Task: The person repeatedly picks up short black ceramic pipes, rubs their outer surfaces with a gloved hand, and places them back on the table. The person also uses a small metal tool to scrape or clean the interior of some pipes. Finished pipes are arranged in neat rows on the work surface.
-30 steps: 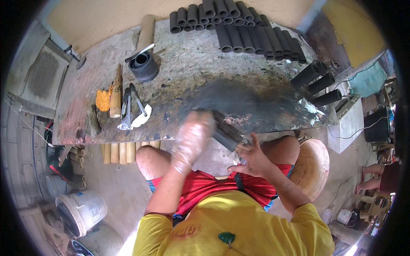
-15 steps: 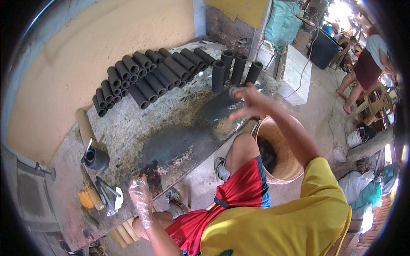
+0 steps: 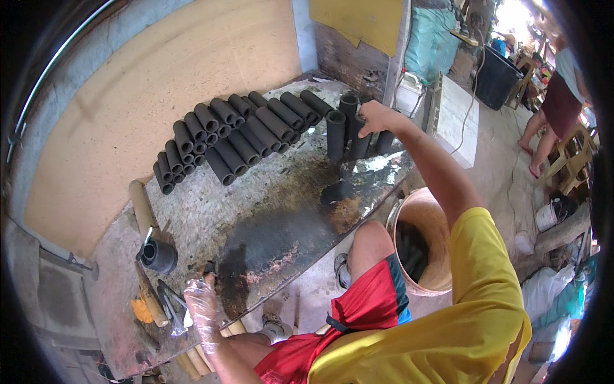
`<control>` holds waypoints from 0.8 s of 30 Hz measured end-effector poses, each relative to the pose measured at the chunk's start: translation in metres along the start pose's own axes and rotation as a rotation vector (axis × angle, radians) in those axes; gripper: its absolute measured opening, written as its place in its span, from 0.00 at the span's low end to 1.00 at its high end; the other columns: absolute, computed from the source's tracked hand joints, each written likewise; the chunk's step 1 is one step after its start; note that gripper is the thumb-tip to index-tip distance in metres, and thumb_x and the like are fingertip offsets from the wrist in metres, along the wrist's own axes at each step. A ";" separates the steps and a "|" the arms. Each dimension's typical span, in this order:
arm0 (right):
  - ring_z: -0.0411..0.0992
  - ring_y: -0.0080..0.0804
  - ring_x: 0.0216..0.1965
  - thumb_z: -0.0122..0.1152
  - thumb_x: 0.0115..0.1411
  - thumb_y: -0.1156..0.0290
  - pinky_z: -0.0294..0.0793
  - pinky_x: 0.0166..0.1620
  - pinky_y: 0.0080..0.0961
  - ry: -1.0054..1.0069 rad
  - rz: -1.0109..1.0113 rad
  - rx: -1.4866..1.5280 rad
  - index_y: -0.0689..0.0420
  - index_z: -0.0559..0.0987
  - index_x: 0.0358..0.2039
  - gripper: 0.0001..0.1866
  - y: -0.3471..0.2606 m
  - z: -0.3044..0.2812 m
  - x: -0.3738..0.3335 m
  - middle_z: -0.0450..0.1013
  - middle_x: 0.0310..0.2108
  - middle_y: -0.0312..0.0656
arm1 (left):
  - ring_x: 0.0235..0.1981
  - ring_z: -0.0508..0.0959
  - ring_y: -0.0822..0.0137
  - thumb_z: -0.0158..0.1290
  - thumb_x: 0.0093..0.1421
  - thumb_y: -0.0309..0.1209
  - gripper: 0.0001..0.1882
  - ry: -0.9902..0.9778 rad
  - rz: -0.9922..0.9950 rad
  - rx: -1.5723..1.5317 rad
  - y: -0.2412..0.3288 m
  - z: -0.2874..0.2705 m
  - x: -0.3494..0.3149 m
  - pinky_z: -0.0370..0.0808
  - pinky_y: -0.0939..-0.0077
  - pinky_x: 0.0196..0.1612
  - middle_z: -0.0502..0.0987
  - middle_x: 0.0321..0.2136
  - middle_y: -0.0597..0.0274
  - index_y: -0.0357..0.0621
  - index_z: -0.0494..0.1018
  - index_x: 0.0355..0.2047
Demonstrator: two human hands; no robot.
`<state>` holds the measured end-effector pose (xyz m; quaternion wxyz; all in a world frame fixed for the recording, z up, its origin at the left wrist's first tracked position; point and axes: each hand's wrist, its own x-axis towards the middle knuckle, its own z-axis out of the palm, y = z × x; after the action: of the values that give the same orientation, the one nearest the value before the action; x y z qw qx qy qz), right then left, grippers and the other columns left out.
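Observation:
At the right end of the workbench [image 3: 192, 224], several black tubes stand upright. My right hand [image 3: 378, 119] is closed around the upper part of one black tube [image 3: 359, 146] among them, covering its top. Another upright tube [image 3: 335, 136] stands just left of that hand. My left hand [image 3: 202, 296] wears a clear plastic glove and rests low over the bench's near left part. Its fingers are drawn together by a small dark piece [image 3: 210, 268], too unclear to name. A smear of black powder [image 3: 275, 233] covers the bench between my hands.
More black tubes [image 3: 240, 144] lie stacked along the wall. At left are a short, wide black cylinder [image 3: 158, 256], a bamboo length [image 3: 141, 203] and an orange cloth [image 3: 141, 311]. A large tan bucket [image 3: 441, 230] holding dark pieces stands beside my knee. Another person [image 3: 555, 105] stands far right.
My right hand has moved up and away from over the bench to the upright tubes, and its spread fingers have closed on one. My left hand stays low at the near left part of the bench.

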<state>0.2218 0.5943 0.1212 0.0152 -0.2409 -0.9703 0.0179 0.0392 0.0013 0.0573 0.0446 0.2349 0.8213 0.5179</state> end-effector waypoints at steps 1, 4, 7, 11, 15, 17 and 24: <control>0.78 0.59 0.43 0.79 0.38 0.52 0.76 0.45 0.47 0.005 -0.013 -0.006 0.68 0.82 0.34 0.32 0.004 -0.001 0.003 0.78 0.34 0.60 | 0.29 0.72 0.68 0.60 0.63 0.29 0.13 0.006 -0.032 0.026 -0.001 -0.003 0.011 0.70 0.69 0.35 0.78 0.28 0.63 0.31 0.78 0.44; 0.78 0.60 0.39 0.79 0.39 0.52 0.77 0.41 0.46 0.008 -0.074 -0.049 0.67 0.82 0.32 0.30 0.001 -0.010 0.006 0.78 0.32 0.60 | 0.21 0.68 0.77 0.62 0.63 0.33 0.14 0.058 -0.133 -0.160 -0.013 -0.018 0.028 0.64 0.75 0.23 0.75 0.23 0.65 0.34 0.79 0.44; 0.78 0.57 0.39 0.79 0.39 0.50 0.76 0.43 0.46 0.058 -0.033 -0.109 0.65 0.82 0.29 0.30 -0.026 -0.037 0.006 0.79 0.31 0.57 | 0.24 0.71 0.76 0.63 0.63 0.34 0.14 0.061 -0.066 -0.225 -0.034 -0.028 0.049 0.70 0.76 0.26 0.76 0.26 0.67 0.37 0.78 0.42; 0.81 0.45 0.37 0.73 0.52 0.63 0.77 0.44 0.36 0.073 -0.163 0.217 0.67 0.83 0.38 0.20 -0.129 -0.075 0.033 0.80 0.34 0.56 | 0.26 0.71 0.74 0.63 0.62 0.32 0.11 0.138 -0.221 -0.517 -0.062 -0.035 0.061 0.75 0.76 0.29 0.74 0.28 0.69 0.39 0.76 0.40; 0.81 0.36 0.43 0.67 0.61 0.63 0.77 0.47 0.32 0.024 -0.635 0.427 0.65 0.82 0.44 0.18 -0.283 -0.051 0.090 0.81 0.39 0.52 | 0.33 0.73 0.60 0.66 0.56 0.29 0.17 0.100 -0.067 -0.458 -0.083 -0.030 0.063 0.74 0.64 0.35 0.74 0.30 0.60 0.45 0.75 0.45; 0.80 0.37 0.44 0.64 0.64 0.63 0.78 0.47 0.32 -0.009 -0.794 0.487 0.63 0.82 0.46 0.17 -0.365 -0.022 0.123 0.81 0.40 0.51 | 0.37 0.75 0.53 0.69 0.50 0.29 0.23 0.094 0.125 0.063 -0.090 -0.029 0.061 0.75 0.61 0.40 0.75 0.34 0.55 0.44 0.76 0.47; 0.79 0.52 0.43 0.58 0.68 0.60 0.77 0.47 0.41 -0.098 -0.935 0.591 0.61 0.81 0.47 0.17 -0.597 0.077 0.194 0.80 0.41 0.56 | 0.29 0.71 0.71 0.59 0.66 0.34 0.11 0.244 0.022 -0.533 -0.102 -0.045 0.053 0.73 0.71 0.30 0.69 0.27 0.65 0.41 0.71 0.32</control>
<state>-0.2311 0.1552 0.0735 0.0436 0.2312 -0.9271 0.2919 -0.0571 -0.0489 -0.0021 0.0003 0.1597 0.6531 0.7402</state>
